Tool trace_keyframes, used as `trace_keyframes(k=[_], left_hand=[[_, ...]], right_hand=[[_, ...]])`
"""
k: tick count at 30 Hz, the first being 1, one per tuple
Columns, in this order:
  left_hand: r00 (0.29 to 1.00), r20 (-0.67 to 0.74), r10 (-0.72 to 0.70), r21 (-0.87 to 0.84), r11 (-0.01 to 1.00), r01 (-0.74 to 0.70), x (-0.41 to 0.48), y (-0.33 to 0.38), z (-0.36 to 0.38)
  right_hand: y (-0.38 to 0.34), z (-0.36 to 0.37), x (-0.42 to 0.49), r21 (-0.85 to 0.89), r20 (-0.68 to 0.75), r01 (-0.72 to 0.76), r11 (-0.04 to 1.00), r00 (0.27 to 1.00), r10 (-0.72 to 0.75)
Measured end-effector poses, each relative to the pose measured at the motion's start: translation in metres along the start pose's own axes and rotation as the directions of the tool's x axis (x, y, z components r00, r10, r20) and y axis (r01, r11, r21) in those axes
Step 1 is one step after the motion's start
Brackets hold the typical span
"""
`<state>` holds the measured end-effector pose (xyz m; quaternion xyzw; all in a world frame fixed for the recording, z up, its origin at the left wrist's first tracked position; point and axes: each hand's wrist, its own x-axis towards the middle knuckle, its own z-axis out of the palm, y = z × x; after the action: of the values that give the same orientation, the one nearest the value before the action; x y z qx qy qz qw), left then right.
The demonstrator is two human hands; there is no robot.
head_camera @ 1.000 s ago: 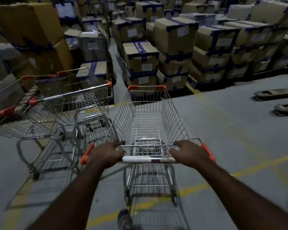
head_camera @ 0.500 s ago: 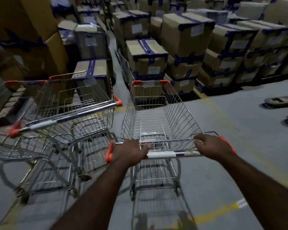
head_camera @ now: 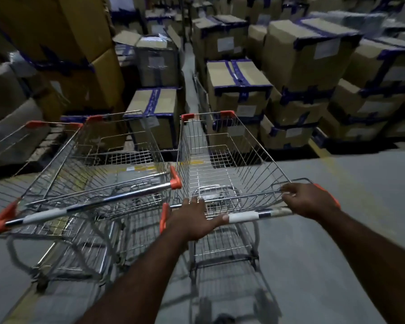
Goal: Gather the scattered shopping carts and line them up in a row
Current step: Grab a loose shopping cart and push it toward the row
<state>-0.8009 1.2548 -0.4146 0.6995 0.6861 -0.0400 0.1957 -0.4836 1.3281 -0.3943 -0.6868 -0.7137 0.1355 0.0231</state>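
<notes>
Left hand (head_camera: 194,220) is laid over the handle bar (head_camera: 243,216) of the pushed shopping cart (head_camera: 232,160), near the bar's left orange end cap. Its fingers are draped forward over the bar and the thumb is set along it, so it is read as grasping. Right hand (head_camera: 306,201) is at the bar's right end, with fingers curled round the basket's top rear wire and the palm on the bar. It is clenched on the cart.

The pushed cart is seen directly ahead on the grey floor (head_camera: 360,195), basket empty and nose pointed at the boxes. The second cart (head_camera: 103,160) is parked just beside it on the left. Its orange handle cap is touching or almost touching the pushed basket's left wall; contact cannot be confirmed. The third cart (head_camera: 33,136) is partly seen further left and is blurred.

Handling is judged as follows:
- **Frame:** it is stiff steel wire, light when empty and not fragile.
- **Rolling:** it moves easily on castors and is likely to swing at the nose.
- **Hold:** the bar is best taken wide at both ends for steering, and the thin wire rim gives a poorer hold.
- **Risk:** wire sides may snag on the neighbour's handle.

Taped cardboard boxes (head_camera: 239,83) are stacked beyond, with a narrow aisle between the stacks.
</notes>
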Motion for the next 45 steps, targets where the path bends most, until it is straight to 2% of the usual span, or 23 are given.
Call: trace_keyframes(k=[4,9,14,19,28,32,35,37,39,45], left_hand=[[0.998,0.022,-0.051,-0.046,0.998,0.052,0.038,0.006,-0.018],[0.990,-0.018,-0.142,-0.051,0.989,0.141,0.075,0.022,-0.017],[0.976,-0.040,-0.215,-0.082,0.974,0.212,0.101,0.042,-0.018],[0.962,0.007,-0.273,-0.129,0.954,0.272,0.111,0.047,-0.018],[0.954,-0.045,-0.296,-0.189,0.940,0.282,0.100,0.052,-0.020],[0.961,-0.099,-0.260,-0.191,0.952,0.238,0.087,0.055,-0.026],[0.963,-0.169,-0.211,-0.192,0.965,0.178,0.069,0.052,-0.034],[0.952,-0.223,-0.209,-0.201,0.966,0.165,0.055,0.047,-0.041],[0.942,-0.258,-0.215,-0.201,0.966,0.165,0.038,0.040,-0.046],[0.912,-0.338,-0.232,-0.201,0.965,0.170,-0.044,0.021,-0.046]], right_hand=[[-0.002,-0.010,0.067,-0.023,0.034,0.088,0.996,0.996,-0.087],[0.003,-0.028,0.130,-0.039,0.080,0.177,0.983,0.982,-0.174],[0.011,-0.035,0.180,-0.001,0.123,0.214,0.977,0.970,-0.212],[0.012,-0.037,0.197,-0.016,0.130,0.228,0.974,0.966,-0.224],[0.016,-0.033,0.189,-0.053,0.124,0.264,0.963,0.959,-0.256],[0.017,-0.032,0.184,-0.075,0.111,0.289,0.954,0.953,-0.280],[0.002,-0.035,0.168,-0.135,0.031,0.318,0.939,0.948,-0.316],[-0.022,-0.037,0.155,-0.166,-0.027,0.378,0.911,0.922,-0.387],[-0.053,-0.035,0.137,-0.183,-0.046,0.486,0.855,0.864,-0.501],[-0.123,-0.024,0.056,-0.159,0.021,0.649,0.744,0.755,-0.655]])
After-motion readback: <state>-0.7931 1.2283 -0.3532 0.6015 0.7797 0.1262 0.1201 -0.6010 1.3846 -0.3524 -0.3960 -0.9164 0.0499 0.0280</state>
